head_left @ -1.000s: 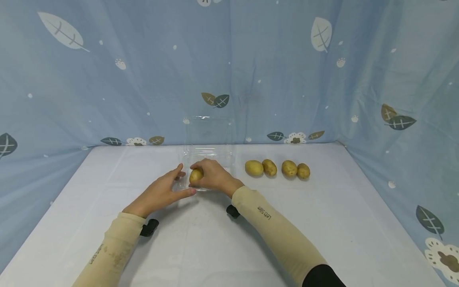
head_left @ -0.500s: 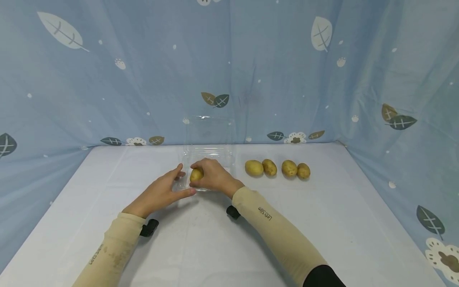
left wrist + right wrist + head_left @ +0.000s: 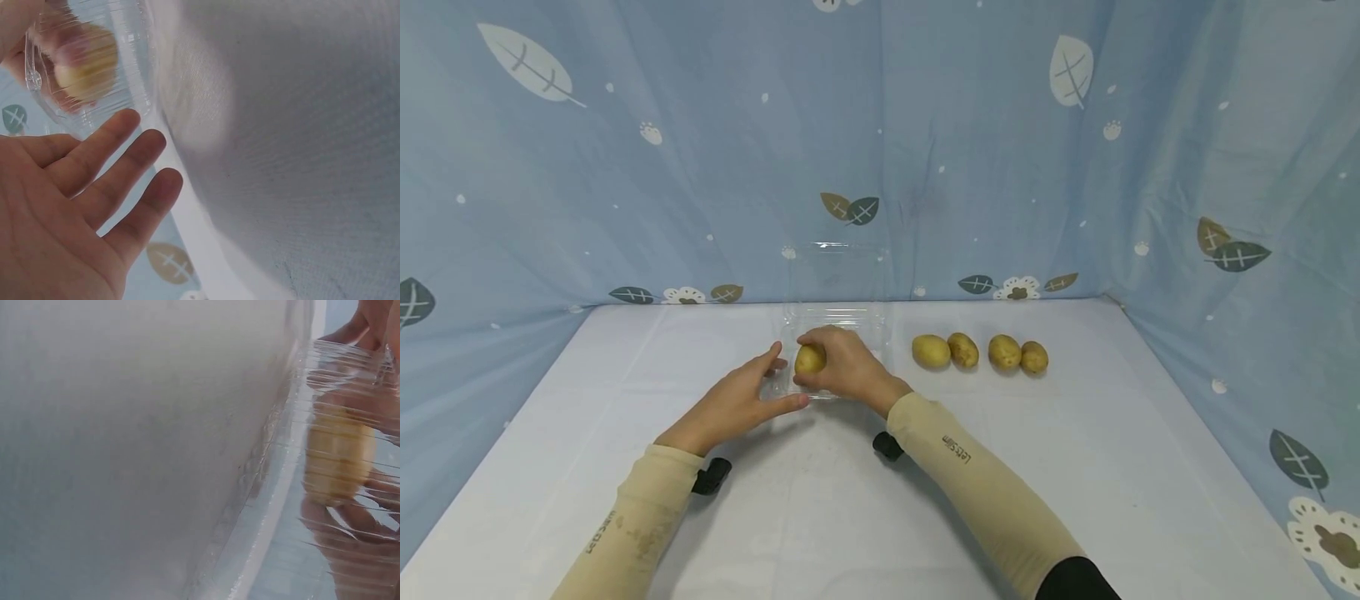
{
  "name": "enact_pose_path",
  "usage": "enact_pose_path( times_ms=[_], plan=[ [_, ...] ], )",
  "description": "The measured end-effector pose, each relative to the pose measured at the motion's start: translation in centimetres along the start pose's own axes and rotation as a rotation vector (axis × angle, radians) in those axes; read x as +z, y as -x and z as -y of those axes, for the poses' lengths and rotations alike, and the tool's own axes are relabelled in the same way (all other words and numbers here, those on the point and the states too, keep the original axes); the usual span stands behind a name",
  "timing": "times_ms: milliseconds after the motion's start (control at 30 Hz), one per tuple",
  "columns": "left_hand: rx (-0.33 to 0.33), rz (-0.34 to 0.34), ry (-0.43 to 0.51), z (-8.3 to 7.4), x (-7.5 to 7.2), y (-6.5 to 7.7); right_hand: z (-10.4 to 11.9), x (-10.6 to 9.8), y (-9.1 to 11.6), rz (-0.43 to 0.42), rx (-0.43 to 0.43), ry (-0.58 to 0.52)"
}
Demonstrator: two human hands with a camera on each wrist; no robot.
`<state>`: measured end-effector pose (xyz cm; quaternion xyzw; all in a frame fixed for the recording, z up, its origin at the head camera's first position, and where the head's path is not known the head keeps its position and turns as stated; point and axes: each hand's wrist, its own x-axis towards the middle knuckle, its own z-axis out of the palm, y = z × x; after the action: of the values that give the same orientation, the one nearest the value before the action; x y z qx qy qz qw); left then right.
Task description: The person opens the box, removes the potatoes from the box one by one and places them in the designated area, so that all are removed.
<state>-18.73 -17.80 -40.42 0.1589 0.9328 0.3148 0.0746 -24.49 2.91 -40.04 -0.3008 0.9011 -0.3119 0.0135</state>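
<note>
A clear plastic clamshell box (image 3: 880,333) stands on the white table with its lid (image 3: 838,271) raised at the back. My right hand (image 3: 844,367) grips a yellow potato (image 3: 809,359) over the box's front left part. Through the ribbed wall, the right wrist view shows the same potato (image 3: 337,456) between thumb and fingers. My left hand (image 3: 741,404) is at the box's front left corner, thumb along the front edge and fingers beside the left wall. In the left wrist view its fingers (image 3: 119,178) are spread and nearly straight, with nothing between them.
Right of the box, several potatoes lie in a row: a larger pale one (image 3: 931,352) beside a second (image 3: 963,351), then another pair (image 3: 1004,352). A blue leaf-print curtain (image 3: 925,150) hangs behind the table (image 3: 1000,483) and along its sides.
My right hand and the potato have shifted very slightly up and to the left in the head view. The left hand, box and row of potatoes stay put.
</note>
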Motion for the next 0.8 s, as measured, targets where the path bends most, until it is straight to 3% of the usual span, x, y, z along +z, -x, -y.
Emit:
enact_pose_path(
  times_ms=[267, 800],
  plan=[
    [0.001, 0.004, 0.012, -0.2, -0.2, 0.2, 0.1, -0.4, 0.4, -0.166, -0.099, -0.068],
    [-0.026, 0.004, 0.015, 0.0, 0.1, 0.0, 2.1, -3.8, 3.2, -0.259, -0.18, -0.149]
  ],
)
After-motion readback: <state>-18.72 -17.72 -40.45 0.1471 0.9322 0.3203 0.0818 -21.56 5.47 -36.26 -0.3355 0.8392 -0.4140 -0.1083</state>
